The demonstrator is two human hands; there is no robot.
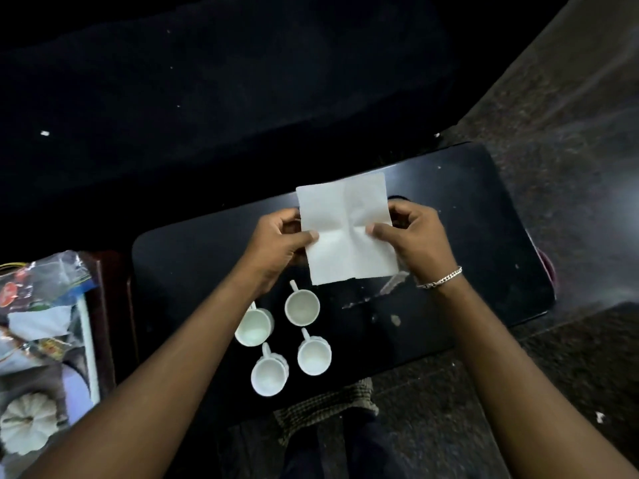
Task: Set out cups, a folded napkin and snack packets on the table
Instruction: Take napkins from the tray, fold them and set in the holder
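Note:
A white paper napkin (345,229) is spread open above the black table (484,243), with crease lines crossing its middle. My left hand (276,243) pinches its left edge and my right hand (411,233) pinches its right edge, thumbs on top. Below the napkin, several small white cups (302,307) with handles stand upright and empty in a cluster near the table's front edge. Snack packets (38,292) in clear and coloured wrapping lie on a tray at the far left.
A dark wooden side stand (107,305) at the left holds the tray with a white ribbed lid or bowl (29,423). A dark sofa (207,98) runs behind the table. Scraps and smears (380,292) mark the tabletop. A woven mat (325,406) lies on the floor.

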